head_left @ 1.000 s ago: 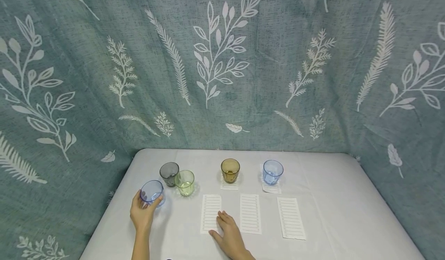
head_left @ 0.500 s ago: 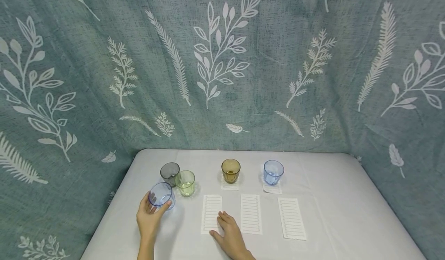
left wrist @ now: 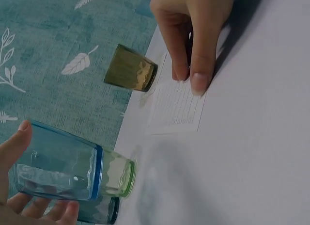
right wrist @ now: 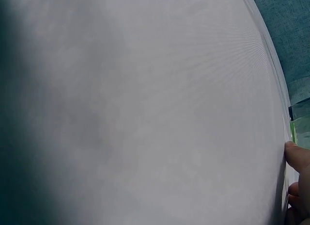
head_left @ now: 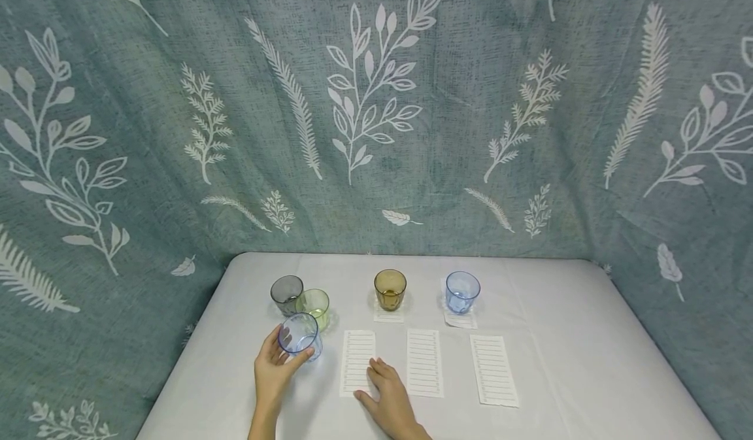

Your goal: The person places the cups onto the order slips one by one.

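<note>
My left hand (head_left: pixel 272 373) grips a clear blue glass tumbler (head_left: pixel 301 337) by its sides, thumb on one side and fingers on the other. In the left wrist view the blue tumbler (left wrist: pixel 60 157) is held off the tabletop and overlaps the green one behind it. My right hand (head_left: pixel 391 401) rests with fingers extended on the lower right corner of the leftmost lined paper slip (head_left: pixel 357 355). Thumb and fingertips of this right hand (left wrist: pixel 198 36) touch the slip in the left wrist view. Just beyond the held tumbler are a green tumbler (head_left: pixel 318 301) and a grey tumbler (head_left: pixel 285 289).
An amber tumbler (head_left: pixel 389 289) and a second blue tumbler (head_left: pixel 461 291) stand farther back, each on a paper slip. Two more lined slips, a middle one (head_left: pixel 423 363) and a right one (head_left: pixel 494 369), lie on the white table (head_left: pixel 588 361). A patterned green curtain (head_left: pixel 447 133) surrounds the table.
My left hand has carried the blue tumbler to the right and slightly nearer, from left of the grey tumbler to in front of the green one. The right hand stays put.
</note>
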`<action>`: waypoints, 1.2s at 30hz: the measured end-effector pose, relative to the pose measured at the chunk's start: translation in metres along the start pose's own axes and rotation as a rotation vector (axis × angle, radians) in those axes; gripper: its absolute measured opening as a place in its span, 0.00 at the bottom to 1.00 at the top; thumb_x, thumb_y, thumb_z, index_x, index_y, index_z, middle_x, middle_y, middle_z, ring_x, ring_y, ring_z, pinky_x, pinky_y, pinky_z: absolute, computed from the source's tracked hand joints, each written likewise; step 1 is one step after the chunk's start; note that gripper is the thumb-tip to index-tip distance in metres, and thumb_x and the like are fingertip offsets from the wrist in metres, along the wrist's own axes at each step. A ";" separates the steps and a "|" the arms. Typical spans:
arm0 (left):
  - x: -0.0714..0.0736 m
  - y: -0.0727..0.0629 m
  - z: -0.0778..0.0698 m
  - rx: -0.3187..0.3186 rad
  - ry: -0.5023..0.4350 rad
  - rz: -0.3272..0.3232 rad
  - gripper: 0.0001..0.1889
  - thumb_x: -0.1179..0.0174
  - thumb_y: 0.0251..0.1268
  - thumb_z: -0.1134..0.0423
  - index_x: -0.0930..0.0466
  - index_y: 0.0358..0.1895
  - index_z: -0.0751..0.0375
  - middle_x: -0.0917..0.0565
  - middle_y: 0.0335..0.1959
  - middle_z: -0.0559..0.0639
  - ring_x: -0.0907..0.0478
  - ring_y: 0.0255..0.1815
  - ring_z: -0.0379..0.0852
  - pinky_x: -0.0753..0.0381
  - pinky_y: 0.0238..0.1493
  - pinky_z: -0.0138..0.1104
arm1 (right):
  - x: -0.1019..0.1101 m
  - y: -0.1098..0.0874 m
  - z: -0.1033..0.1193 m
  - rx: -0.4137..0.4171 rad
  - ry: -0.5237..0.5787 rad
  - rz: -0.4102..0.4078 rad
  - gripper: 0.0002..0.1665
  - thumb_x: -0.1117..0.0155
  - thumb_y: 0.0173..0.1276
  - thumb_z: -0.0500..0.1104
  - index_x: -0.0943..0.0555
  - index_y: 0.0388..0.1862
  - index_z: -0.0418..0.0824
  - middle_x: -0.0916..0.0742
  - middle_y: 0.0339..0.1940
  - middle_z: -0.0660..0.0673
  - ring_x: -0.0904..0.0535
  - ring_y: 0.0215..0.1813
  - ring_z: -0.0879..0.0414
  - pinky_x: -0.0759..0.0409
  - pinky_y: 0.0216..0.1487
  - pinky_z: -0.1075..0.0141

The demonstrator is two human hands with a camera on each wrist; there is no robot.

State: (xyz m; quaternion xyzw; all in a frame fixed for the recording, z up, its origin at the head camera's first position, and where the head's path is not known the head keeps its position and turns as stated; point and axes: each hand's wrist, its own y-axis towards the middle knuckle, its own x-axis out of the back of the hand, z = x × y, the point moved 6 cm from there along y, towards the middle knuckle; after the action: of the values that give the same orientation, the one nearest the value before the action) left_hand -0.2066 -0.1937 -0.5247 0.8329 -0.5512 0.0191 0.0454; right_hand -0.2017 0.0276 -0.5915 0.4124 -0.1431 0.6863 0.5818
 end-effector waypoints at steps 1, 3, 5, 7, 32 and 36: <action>-0.002 0.000 0.000 -0.008 0.003 0.011 0.44 0.26 0.42 0.71 0.39 0.67 0.71 0.33 0.64 0.70 0.33 0.64 0.64 0.29 0.63 0.40 | 0.000 0.000 0.000 0.000 0.000 -0.001 0.33 0.30 0.57 0.49 0.23 0.50 0.22 0.22 0.58 0.31 0.28 0.62 0.38 0.29 0.61 0.48; -0.007 -0.001 0.000 -0.024 0.003 0.026 0.44 0.26 0.41 0.72 0.38 0.66 0.71 0.32 0.63 0.70 0.32 0.63 0.64 0.30 0.63 0.43 | 0.000 0.000 0.001 0.001 -0.004 -0.006 0.33 0.29 0.56 0.48 0.23 0.50 0.23 0.22 0.58 0.31 0.28 0.62 0.38 0.29 0.61 0.49; -0.012 -0.002 0.000 -0.039 0.012 0.049 0.45 0.25 0.40 0.71 0.38 0.66 0.71 0.31 0.62 0.71 0.32 0.63 0.64 0.32 0.63 0.48 | 0.000 0.000 0.001 0.008 -0.012 -0.016 0.32 0.29 0.55 0.47 0.22 0.49 0.23 0.21 0.57 0.31 0.28 0.61 0.39 0.28 0.60 0.49; -0.018 -0.004 0.001 -0.052 0.014 0.075 0.45 0.25 0.40 0.71 0.38 0.66 0.72 0.30 0.61 0.71 0.32 0.63 0.65 0.32 0.63 0.49 | 0.000 0.000 0.002 0.015 -0.017 -0.024 0.32 0.28 0.55 0.47 0.22 0.49 0.24 0.21 0.57 0.32 0.27 0.61 0.39 0.28 0.60 0.49; -0.064 -0.023 0.026 -0.126 0.007 0.270 0.42 0.25 0.38 0.70 0.35 0.62 0.76 0.29 0.59 0.74 0.31 0.60 0.69 0.29 0.60 0.51 | -0.002 0.000 -0.003 0.022 -0.014 -0.050 0.34 0.28 0.54 0.50 0.22 0.50 0.25 0.19 0.55 0.34 0.26 0.60 0.40 0.27 0.60 0.49; -0.067 -0.023 0.031 -0.130 0.017 0.285 0.42 0.25 0.38 0.70 0.35 0.62 0.75 0.29 0.60 0.73 0.30 0.60 0.68 0.28 0.60 0.50 | -0.001 0.000 -0.003 0.024 -0.012 -0.052 0.35 0.29 0.54 0.51 0.22 0.50 0.25 0.19 0.55 0.34 0.26 0.60 0.40 0.27 0.59 0.49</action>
State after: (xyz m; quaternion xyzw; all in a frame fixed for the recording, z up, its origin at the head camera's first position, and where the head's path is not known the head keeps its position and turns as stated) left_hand -0.2119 -0.1262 -0.5625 0.7414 -0.6634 -0.0035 0.1007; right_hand -0.2033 0.0289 -0.5943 0.4271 -0.1276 0.6702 0.5934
